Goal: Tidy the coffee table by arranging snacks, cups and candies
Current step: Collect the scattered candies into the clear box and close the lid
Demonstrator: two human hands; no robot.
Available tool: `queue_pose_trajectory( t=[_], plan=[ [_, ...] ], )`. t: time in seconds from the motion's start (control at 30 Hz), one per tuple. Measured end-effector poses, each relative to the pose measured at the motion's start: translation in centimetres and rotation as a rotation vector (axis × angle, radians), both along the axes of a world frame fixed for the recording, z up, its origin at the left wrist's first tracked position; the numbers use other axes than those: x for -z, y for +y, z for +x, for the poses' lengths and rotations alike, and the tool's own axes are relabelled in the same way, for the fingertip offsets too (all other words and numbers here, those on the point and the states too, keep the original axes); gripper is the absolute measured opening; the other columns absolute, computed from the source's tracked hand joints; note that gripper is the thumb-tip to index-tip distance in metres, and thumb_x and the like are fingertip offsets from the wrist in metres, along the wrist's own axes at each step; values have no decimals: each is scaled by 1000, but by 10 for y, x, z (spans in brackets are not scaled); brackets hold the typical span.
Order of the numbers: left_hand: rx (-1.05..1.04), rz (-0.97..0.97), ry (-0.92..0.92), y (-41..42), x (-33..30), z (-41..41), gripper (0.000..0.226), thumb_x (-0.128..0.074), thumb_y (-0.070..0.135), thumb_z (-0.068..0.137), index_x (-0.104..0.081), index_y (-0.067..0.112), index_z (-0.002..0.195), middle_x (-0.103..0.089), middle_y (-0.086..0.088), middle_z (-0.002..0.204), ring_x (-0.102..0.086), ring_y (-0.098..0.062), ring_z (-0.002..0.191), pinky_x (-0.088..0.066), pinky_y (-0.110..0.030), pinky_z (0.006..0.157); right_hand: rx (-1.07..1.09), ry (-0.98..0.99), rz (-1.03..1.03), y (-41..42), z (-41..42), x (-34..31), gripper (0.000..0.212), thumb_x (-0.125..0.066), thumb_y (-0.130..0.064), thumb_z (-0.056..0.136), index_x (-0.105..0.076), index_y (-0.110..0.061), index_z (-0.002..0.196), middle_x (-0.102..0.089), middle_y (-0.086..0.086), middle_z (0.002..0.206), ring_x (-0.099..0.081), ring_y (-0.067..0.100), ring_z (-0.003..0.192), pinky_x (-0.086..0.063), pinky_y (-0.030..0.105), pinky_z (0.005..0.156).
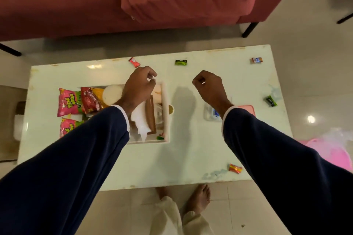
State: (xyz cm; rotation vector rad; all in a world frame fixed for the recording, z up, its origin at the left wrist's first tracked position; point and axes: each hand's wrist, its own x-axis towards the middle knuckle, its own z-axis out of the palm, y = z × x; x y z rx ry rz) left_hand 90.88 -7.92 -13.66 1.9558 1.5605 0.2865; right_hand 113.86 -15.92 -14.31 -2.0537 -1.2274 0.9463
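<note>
Candies lie scattered on the white coffee table point(191, 158); left hand point(138, 86), fingers curled with thumb and forefinger pinched together, hovers over the white tray point(165, 112); whether it grips anything cannot be told; right hand point(208, 87) is a loose fist above bare tabletop, seemingly empty; red candy point(134, 62) and green candy point(180, 62) lie beyond the hands; pink snack packets point(66, 102) rest left of the tray; a red-yellow candy point(235, 168) sits near the front edge.
</note>
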Motion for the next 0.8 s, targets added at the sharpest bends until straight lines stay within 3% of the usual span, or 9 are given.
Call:
queue_pose_trajectory(
  t=[0.1, 0.2, 0.27, 0.4, 0.53, 0.63, 0.73, 0.8],
  plan=[
    [36, -10, 102, 37, 11, -20, 25, -64, 17, 93, -65, 19, 117, -64, -3, 121, -63, -23, 108, -54, -46, 96, -98, -146, 5, 45, -11, 16, 17, -63, -13, 93, -68, -9, 110, -68, 8, 113, -66, 26, 100, -55, 38, 89],
    [47, -14, 144, 76, 27, -35, 31, -67, 16, 92, -63, 21, 122, -58, -6, 129, -61, -26, 114, -53, -45, 98, -207, -323, -7, 83, -24, 40, 39, -61, -9, 92, -58, -15, 130, -53, 8, 132, -62, 31, 108, -52, 35, 84],
    [37, 5, 174, 96, 37, -45, 36, -70, 15, 91, -61, 23, 125, -54, -7, 134, -60, -30, 116, -54, -45, 98, -251, -434, -25, 101, -31, 54, 49, -60, -8, 92, -52, -20, 138, -46, 8, 139, -56, 33, 116, -53, 41, 84],
    [111, 40, 291, 121, 53, -63, 48, -72, 10, 88, -58, 25, 131, -48, -9, 143, -61, -34, 116, -55, -42, 94, -304, -603, -91, 119, -43, 81, 47, -56, -10, 97, -49, -21, 142, -45, 11, 139, -50, 37, 118, -56, 48, 80],
    [297, 74, 382, 132, 70, -73, 59, -72, 2, 85, -57, 22, 138, -47, -9, 148, -59, -35, 121, -57, -41, 95, -373, -760, -56, 116, -50, 97, 35, -60, -8, 97, -54, -13, 132, -52, 14, 125, -54, 35, 109, -56, 42, 71],
    [343, 10, 348, 139, 81, -71, 61, -70, -2, 86, -56, 20, 140, -44, -10, 149, -52, -34, 127, -54, -43, 100, -313, -596, -43, 106, -53, 99, 18, -57, -8, 97, -58, -10, 114, -57, 13, 112, -61, 33, 93, -47, 33, 67],
    [346, 17, 349, 143, 87, -63, 50, -74, 5, 86, -59, 20, 132, -51, -12, 138, -53, -33, 121, -52, -44, 102, -49, -93, -113, 80, -58, 85, 9, -64, -14, 95, -63, -14, 103, -66, 7, 102, -69, 20, 77, -54, 27, 63],
    [385, 110, 377, 143, 88, -57, 32, -74, 10, 87, -63, 17, 116, -59, -12, 122, -58, -30, 105, -56, -42, 92, 121, 161, -89, 52, -62, 72, 8, -66, -13, 93, -65, -16, 101, -70, 3, 92, -70, 11, 65, -55, 21, 57]
  ],
)
